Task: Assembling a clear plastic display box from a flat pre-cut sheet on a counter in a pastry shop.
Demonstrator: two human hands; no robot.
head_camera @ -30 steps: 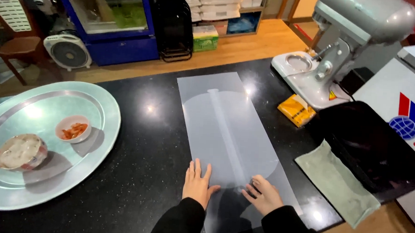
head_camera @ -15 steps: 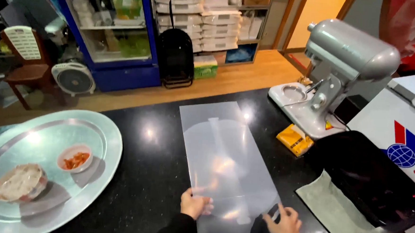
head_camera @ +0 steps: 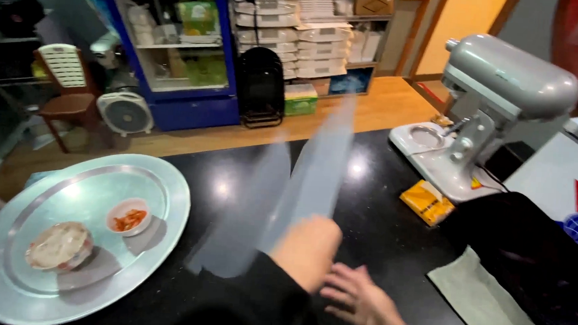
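black counter point(head_camera: 391, 220) is stretching under me, a steel tray point(head_camera: 168, 196) lying at nine o'clock. my left hand point(head_camera: 307, 249) is pinching the translucent plastic sheet point(head_camera: 314, 177), lifting it toward twelve o'clock; it is probably light, floppy and slick, best gripped at its edge. my right hand point(head_camera: 360, 305) is hovering open, empty, at five o'clock.

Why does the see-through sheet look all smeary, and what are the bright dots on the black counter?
Head view: the clear plastic sheet is streaked by motion blur, the left hand blurred too; the dots on the black counter are glare from lights.
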